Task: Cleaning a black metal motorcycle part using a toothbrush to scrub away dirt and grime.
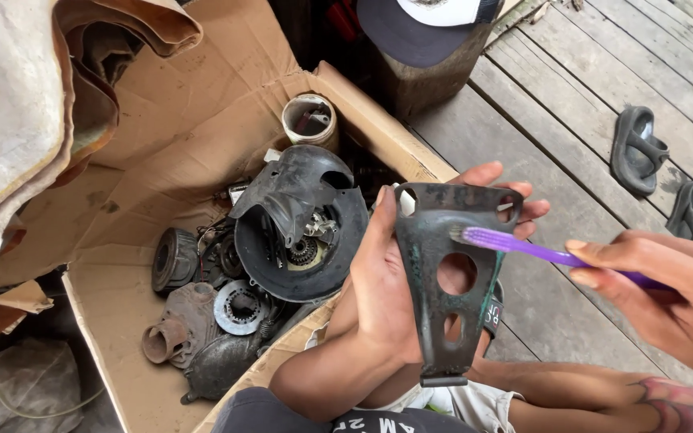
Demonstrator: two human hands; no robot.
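Observation:
My left hand grips a dark, grimy metal bracket with two round holes and slots near its wide top. It holds the bracket upright over my lap. My right hand holds a purple toothbrush by its handle. The brush's bristle end rests against the bracket's upper part, just under the top slots.
An open cardboard box at the left holds several dirty engine parts, among them a round black housing, a gear disc and a small tub. A pair of dark sandals lies on the wooden plank floor. A cap sits on a block.

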